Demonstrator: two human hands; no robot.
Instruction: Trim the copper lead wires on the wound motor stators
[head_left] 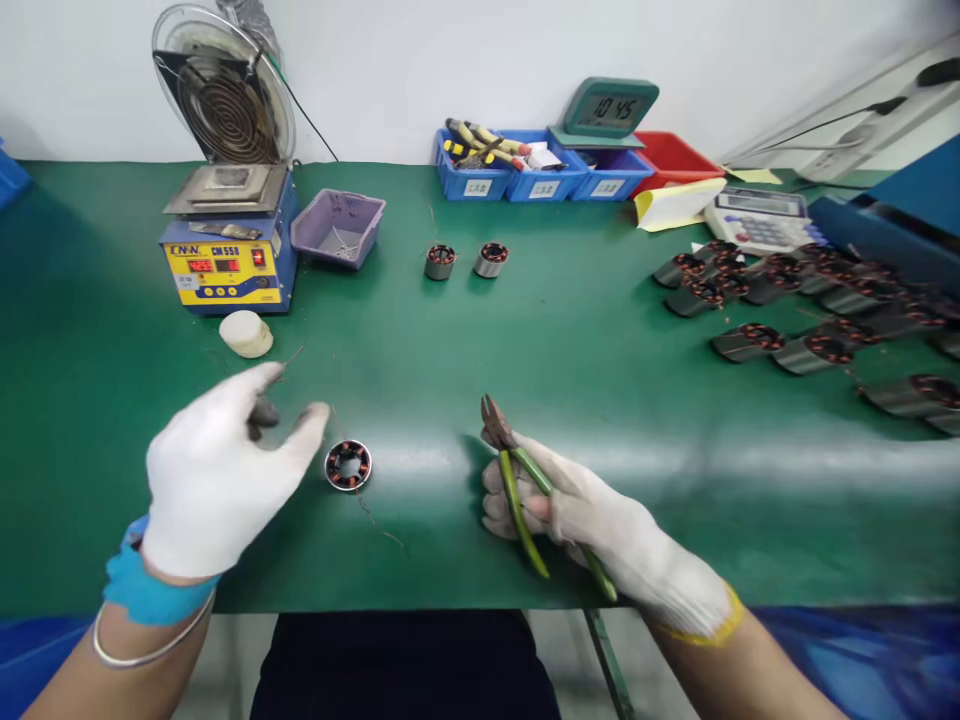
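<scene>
By the worktop's (420, 340) front edge, the spread left hand (217, 475) could snag the wire (367, 511) trailing from the stator (346, 448), the right hand (574, 505) gripping pliers (516, 510).

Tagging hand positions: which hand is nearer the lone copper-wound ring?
Left: the left hand is just left of the copper-wound ring; the right hand, holding pliers, is farther off to its right.

White gloves (210, 470) — yellow hem (732, 617) on the right, bright-blue band (161, 598) and silver bangle (124, 663) on the left.
</scene>
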